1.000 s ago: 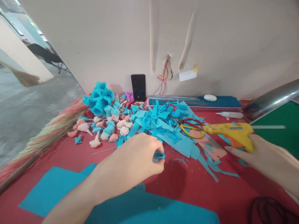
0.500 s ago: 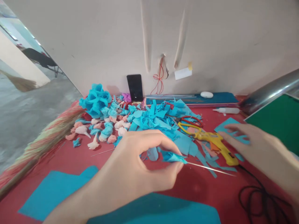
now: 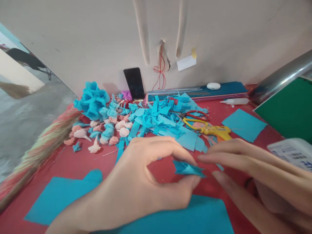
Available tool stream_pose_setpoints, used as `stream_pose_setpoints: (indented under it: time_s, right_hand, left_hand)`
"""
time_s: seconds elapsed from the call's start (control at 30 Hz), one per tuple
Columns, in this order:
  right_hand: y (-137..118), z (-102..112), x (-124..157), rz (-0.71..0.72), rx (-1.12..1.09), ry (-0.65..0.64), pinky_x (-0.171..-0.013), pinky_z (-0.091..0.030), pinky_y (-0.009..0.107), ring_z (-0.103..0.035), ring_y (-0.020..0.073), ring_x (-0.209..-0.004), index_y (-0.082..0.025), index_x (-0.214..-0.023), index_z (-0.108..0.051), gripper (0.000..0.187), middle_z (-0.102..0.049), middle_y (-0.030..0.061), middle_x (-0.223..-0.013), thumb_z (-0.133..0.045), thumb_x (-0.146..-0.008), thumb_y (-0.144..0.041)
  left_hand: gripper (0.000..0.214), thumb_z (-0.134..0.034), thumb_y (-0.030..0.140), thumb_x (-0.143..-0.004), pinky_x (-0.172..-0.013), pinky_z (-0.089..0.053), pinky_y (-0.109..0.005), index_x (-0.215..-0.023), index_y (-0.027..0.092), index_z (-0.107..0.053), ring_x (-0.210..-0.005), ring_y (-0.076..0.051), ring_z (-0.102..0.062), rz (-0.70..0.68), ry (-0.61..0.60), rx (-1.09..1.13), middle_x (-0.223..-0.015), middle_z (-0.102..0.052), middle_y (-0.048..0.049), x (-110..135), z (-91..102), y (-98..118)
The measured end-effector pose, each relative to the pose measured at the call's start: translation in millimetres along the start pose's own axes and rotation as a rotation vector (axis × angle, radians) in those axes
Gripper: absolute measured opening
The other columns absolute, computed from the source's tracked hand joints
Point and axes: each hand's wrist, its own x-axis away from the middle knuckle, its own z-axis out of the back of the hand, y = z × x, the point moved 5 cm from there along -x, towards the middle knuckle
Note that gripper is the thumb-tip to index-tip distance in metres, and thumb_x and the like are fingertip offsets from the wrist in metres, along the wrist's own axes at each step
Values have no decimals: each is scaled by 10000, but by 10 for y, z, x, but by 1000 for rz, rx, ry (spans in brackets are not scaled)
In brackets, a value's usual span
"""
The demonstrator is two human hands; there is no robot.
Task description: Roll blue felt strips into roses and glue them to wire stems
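My left hand (image 3: 156,175) pinches a small rolled piece of blue crepe paper (image 3: 187,169) between thumb and fingertips, above the red tabletop. Close to the paper's right end is my right hand (image 3: 253,172), its thumb and fingers apart with nothing visible between them. The thin wire seen earlier at the paper's end cannot be made out now. Beneath my left hand lies a large blue sheet (image 3: 207,211). Another blue piece (image 3: 60,196) rests to the left, and a blue square (image 3: 243,125) lies beyond my right hand.
Blue paper scraps (image 3: 161,113) pile up mid-table beside scissors (image 3: 195,123) and a yellow glue gun (image 3: 216,131). Small paper flowers (image 3: 107,131) and a blue flower cluster (image 3: 92,100) sit left. A phone (image 3: 134,83) leans on the wall. A glue bottle (image 3: 235,101) lies right.
My right hand has moved left from beside the blue square to the paper roll's end, now covering part of the glue gun. My left hand still pinches the roll. The view has shifted slightly.
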Motion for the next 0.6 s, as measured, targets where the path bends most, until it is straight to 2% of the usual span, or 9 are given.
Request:
stream_pose_setpoints:
  time_s: [0.2,0.37,0.5,0.6]
  right_hand:
    - [-16,33,15,-19,-97,30,-696,-509,146,-600,110,-748,-294,-883,-586,143,-613,-38,-868,-488,-865,-191]
    - [-15,18,-21,-36,-90,24,-708,-500,160,-591,116,-751,-293,-882,-586,136,-613,-42,-865,-515,-841,-184]
    - [-83,31,-83,-12,-85,61,-639,-493,174,-579,119,-715,-270,-818,-581,149,-603,-41,-782,-511,-789,-141]
    - [-147,60,-112,-69,-96,92,-608,-471,189,-570,111,-685,-278,-800,-572,241,-590,-63,-715,-516,-744,-50]
  left_hand:
    - [151,-664,156,-716,-701,-494,-178,-818,238,-590,-718,-87,-617,5,-36,35,-791,-655,73,2,-16,11]
    - [148,-665,152,-718,-665,-488,-165,-823,228,-592,-698,-78,-618,-4,-54,23,-774,-654,77,0,-26,11]
    - [162,-674,161,-719,-710,-479,-142,-834,232,-584,-719,-60,-617,-15,-57,16,-790,-647,91,14,-41,17]
    - [168,-678,157,-715,-730,-476,-138,-833,232,-585,-717,-56,-617,-18,-61,14,-788,-645,97,26,-49,23]
